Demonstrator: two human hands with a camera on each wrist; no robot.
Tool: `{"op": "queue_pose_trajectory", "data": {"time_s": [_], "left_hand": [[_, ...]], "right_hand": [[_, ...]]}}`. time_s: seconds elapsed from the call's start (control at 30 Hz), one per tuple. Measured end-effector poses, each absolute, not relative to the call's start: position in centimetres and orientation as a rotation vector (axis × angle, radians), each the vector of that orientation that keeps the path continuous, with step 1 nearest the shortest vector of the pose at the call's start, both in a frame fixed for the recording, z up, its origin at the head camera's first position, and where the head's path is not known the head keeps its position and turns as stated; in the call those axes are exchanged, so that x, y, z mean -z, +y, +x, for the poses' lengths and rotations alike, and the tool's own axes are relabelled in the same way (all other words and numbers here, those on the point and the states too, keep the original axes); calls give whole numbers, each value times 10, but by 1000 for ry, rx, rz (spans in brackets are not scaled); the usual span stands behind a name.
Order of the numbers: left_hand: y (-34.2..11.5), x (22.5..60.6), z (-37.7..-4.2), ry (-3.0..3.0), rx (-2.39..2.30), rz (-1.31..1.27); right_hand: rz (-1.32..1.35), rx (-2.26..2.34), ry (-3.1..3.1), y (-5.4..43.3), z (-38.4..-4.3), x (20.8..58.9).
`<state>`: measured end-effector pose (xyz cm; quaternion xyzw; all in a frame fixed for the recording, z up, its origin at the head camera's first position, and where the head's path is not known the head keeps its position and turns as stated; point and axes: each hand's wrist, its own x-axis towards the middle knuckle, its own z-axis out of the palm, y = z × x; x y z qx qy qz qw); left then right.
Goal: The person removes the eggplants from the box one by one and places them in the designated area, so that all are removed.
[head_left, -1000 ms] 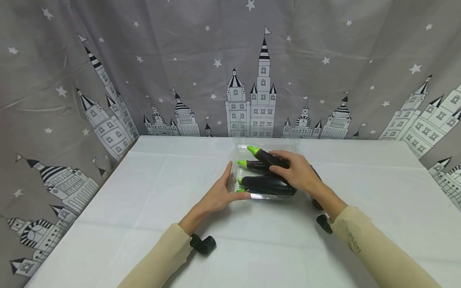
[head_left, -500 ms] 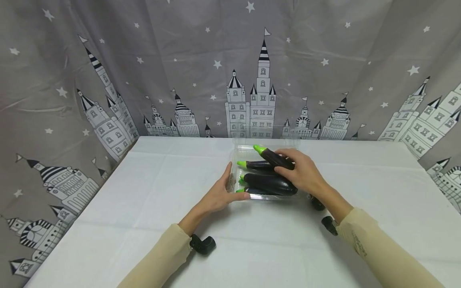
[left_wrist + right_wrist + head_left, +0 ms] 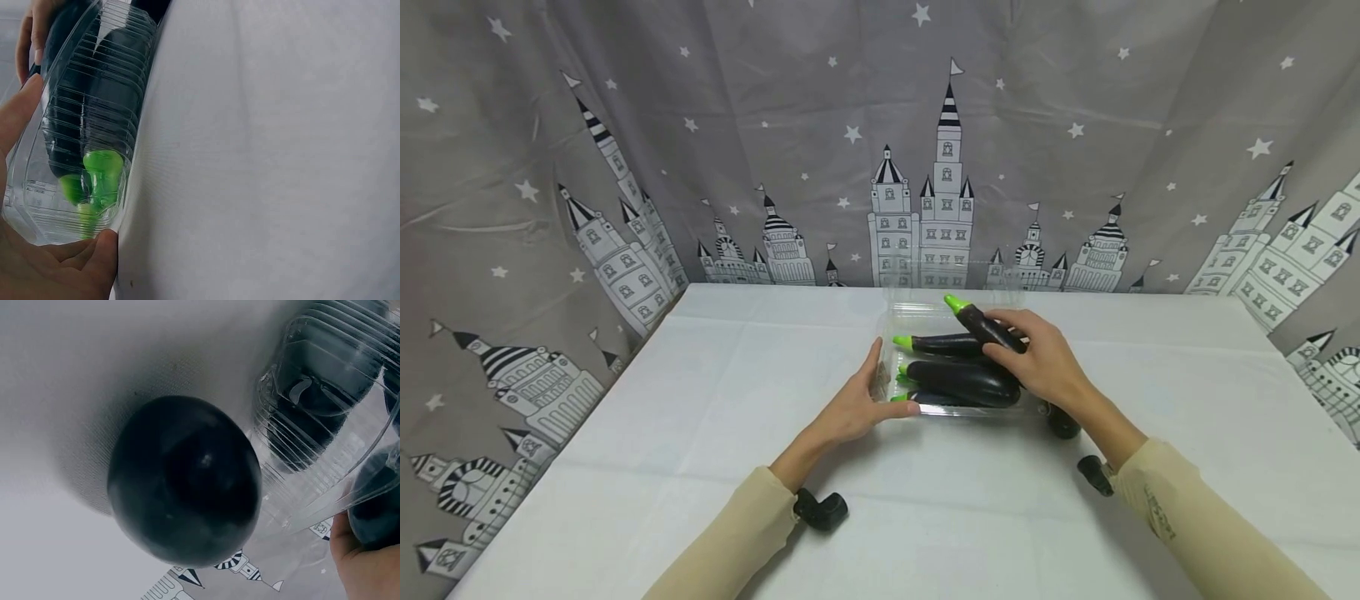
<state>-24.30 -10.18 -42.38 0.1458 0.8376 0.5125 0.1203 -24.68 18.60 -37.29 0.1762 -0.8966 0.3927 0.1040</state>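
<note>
We see the left hand [image 3: 850, 408] spread wide at the left end of the clear plastic box [image 3: 925, 309], thumb stretched along the front edge, fingers along the end; it touches the box without wrapping round it, and we take this as bracing something light against sliding; the right hand [image 3: 1045, 358] is partly closed, gripping an eggplant [image 3: 988, 327] between thumb and fingers. That eggplant slants over the right part of the box, green end raised toward the back; we think the hold near the thick end gives a firm grip and leaves the stem free; we cannot tell whether it touches those below.

Inside lie at least three more, roughly side by side: a back eggplant [image 3: 942, 344], a middle eggplant [image 3: 958, 382] and a front eggplant [image 3: 934, 399]; all their stems point left, probably because they fit best lengthwise; the clear lid [image 3: 1015, 279] stands open behind, which leaves the top free for our hands. Another dark rounded thing [image 3: 184, 481], likely an eggplant too, rests on the table [image 3: 625, 467] just right of the box.
</note>
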Motion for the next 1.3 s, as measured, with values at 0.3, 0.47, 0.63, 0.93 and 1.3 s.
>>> {"op": "queue_pose_trajectory", "data": {"time_s": [0.3, 0.47, 0.63, 0.93, 1.3], "left_hand": [[-101, 423, -242, 2448, -1498, 424], [-102, 423, -242, 2448, -1495, 422], [-102, 424, -242, 2442, -1504, 431], [-102, 425, -243, 2435, -1507, 435], [-101, 425, -244, 2444, -1496, 429]], "right_hand": [[503, -1241, -2636, 190, -243, 372], [497, -1243, -2631, 191, -241, 372], [487, -1240, -2610, 194, -240, 371], [443, -1245, -2591, 199, -237, 371], [387, -1211, -2594, 202, -233, 372]]}}
